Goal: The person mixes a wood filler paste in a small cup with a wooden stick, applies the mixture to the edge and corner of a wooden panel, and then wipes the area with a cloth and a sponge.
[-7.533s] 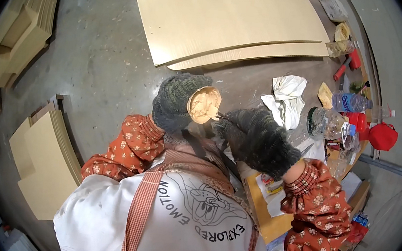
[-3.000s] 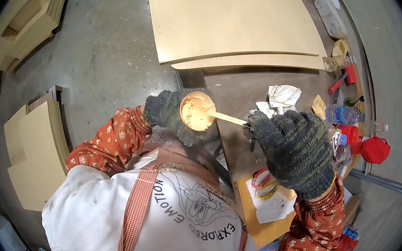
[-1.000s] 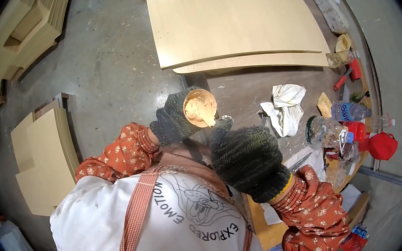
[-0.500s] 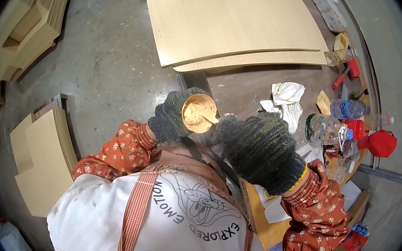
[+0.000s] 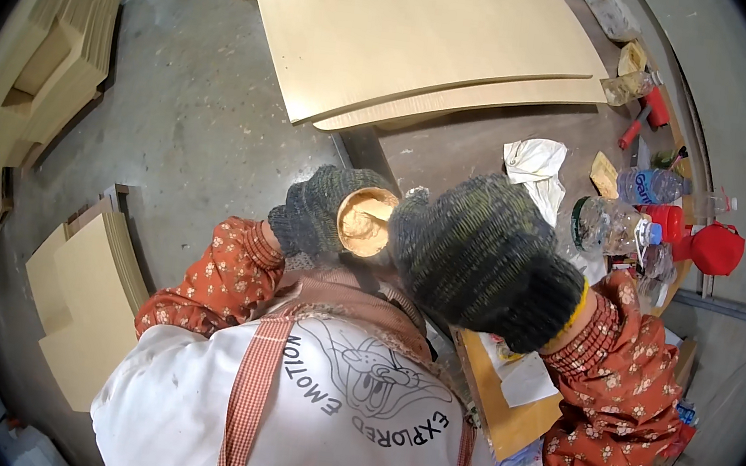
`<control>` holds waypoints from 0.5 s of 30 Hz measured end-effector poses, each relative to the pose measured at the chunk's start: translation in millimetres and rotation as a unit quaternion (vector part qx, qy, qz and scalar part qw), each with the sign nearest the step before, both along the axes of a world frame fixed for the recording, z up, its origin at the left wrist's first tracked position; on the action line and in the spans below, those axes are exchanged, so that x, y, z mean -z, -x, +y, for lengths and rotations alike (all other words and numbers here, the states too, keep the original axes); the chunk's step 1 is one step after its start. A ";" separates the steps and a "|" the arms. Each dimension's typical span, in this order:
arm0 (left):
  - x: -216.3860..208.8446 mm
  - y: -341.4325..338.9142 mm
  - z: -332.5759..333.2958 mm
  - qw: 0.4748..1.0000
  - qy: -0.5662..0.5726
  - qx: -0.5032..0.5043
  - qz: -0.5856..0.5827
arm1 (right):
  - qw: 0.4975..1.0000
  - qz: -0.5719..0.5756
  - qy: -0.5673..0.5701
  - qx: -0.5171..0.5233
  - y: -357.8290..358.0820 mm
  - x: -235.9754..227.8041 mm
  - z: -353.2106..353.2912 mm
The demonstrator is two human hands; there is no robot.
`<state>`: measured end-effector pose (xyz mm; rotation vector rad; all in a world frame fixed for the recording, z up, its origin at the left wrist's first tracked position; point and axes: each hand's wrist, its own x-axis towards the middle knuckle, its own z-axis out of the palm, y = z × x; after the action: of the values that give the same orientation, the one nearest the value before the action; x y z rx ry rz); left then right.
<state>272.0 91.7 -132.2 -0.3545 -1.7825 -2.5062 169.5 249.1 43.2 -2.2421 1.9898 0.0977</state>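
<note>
The left hand [image 5: 316, 208], in a dark knitted glove, is curled around a small round cup [image 5: 367, 221] of tan paste, its fingers wrapping the cup's far and left side so the open mouth faces up toward the camera. The cup sits close in front of the person's chest, above the edge of the dark brown table [image 5: 475, 143].

The right hand [image 5: 473, 244], also in a dark knitted glove flecked with yellow, lies just to the right of the cup, its back turned to the camera. Its fingertips reach the cup's right rim, where a thin pale stick [image 5: 378, 223] pokes into the paste. The fingers are bunched together, but whether they pinch the stick cannot be told, since the glove hides the grip.

On the table beyond the hands lie 2 large pale plywood sheets [image 5: 414, 35], stacked with their edges offset. To the right of the right hand sit a crumpled white cloth [image 5: 537, 164], a clear plastic jar [image 5: 604, 227], a clear water bottle [image 5: 654, 185] and a red container [image 5: 716, 249]. A yellow board [image 5: 501, 404] with white paper on it lies under the right forearm. More pale boards [image 5: 88, 311] lean on the concrete floor to the person's left.
</note>
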 end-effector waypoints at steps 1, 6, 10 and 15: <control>-2.8 3.1 -2.0 0.978 0.172 -0.031 0.110 | 1.000 -0.002 -0.008 0.000 1.1 2.0 -1.0; -4.8 -9.5 -4.5 0.989 0.132 -0.072 -0.011 | 0.998 -0.026 -0.041 -0.030 2.8 -0.1 -13.6; 5.9 -2.3 -3.8 0.991 0.103 -0.082 0.003 | 0.997 -0.039 -0.069 -0.021 9.8 -1.1 -13.7; 23.7 -11.5 3.8 0.990 -0.019 -0.136 -0.010 | 0.991 -0.079 -0.094 -0.051 18.3 5.2 -25.7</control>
<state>283.5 95.5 -155.9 -0.0763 -1.6587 -2.3555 151.2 223.4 37.9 -2.1579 1.7113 0.1103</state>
